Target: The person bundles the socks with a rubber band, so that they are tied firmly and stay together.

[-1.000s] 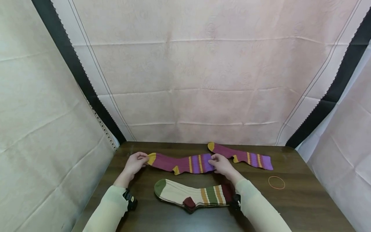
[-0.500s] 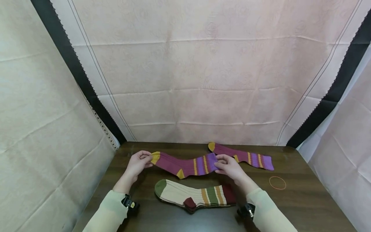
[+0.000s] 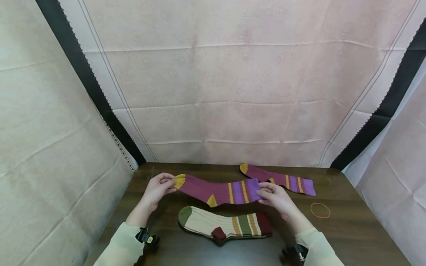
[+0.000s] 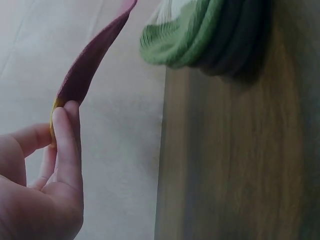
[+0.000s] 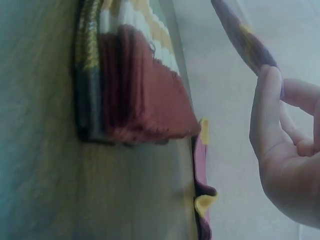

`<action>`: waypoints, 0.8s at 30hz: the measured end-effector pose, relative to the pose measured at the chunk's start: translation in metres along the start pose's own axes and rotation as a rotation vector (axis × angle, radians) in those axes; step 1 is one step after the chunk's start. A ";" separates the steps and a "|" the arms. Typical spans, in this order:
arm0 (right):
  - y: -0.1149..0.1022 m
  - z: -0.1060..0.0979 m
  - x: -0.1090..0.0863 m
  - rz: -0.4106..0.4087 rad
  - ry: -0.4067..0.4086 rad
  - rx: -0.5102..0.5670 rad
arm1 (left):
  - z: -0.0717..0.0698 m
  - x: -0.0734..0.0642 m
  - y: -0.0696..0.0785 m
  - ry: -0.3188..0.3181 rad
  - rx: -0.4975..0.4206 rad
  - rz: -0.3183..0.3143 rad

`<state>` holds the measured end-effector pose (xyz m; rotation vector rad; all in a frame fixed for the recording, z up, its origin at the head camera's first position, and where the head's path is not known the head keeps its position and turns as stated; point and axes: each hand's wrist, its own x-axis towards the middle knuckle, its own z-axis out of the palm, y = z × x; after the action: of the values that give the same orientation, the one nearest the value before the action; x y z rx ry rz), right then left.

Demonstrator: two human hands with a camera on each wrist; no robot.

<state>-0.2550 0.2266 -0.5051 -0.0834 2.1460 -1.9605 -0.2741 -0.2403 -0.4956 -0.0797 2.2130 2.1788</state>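
Note:
A plum sock [image 3: 199,189] with yellow toe and heel and a purple striped cuff is stretched between both hands. My left hand [image 3: 160,189] pinches its yellow toe between thumb and fingers; the left wrist view shows the sock [image 4: 85,70] edge-on, held up off the table. The cuff end is pinched by my right hand [image 3: 276,197]. Nearer the body lies a stack of cream socks [image 3: 213,220] with green toes and dark red cuffs, darker layers beneath. A matching plum sock [image 3: 266,174] lies flat behind my right hand.
An orange rubber band [image 3: 320,210] lies on the dark wooden table [image 3: 349,236], right of the socks. Pale fabric walls [image 3: 239,92] rise behind the table and on both sides.
The held sock has risen toward the camera and shifted right. My right hand has moved right and slightly nearer the body, drawing it out; the left has shifted slightly right.

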 end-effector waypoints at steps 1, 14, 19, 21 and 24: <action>0.001 -0.002 -0.003 0.003 0.000 0.001 | 0.001 -0.002 0.000 -0.008 -0.005 -0.001; 0.011 -0.022 -0.034 0.041 -0.031 0.008 | 0.006 -0.024 0.001 -0.146 0.002 -0.014; 0.010 -0.032 -0.044 0.013 -0.091 0.005 | 0.010 -0.031 0.000 -0.208 0.042 -0.028; 0.011 -0.035 -0.048 0.002 -0.121 0.007 | 0.011 -0.035 0.000 -0.226 0.055 -0.030; 0.012 -0.039 -0.052 -0.016 -0.170 0.013 | 0.012 -0.040 -0.001 -0.250 0.065 -0.042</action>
<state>-0.2112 0.2766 -0.5070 -0.2566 2.0302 -1.9011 -0.2339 -0.2281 -0.4947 0.1387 2.1196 1.9708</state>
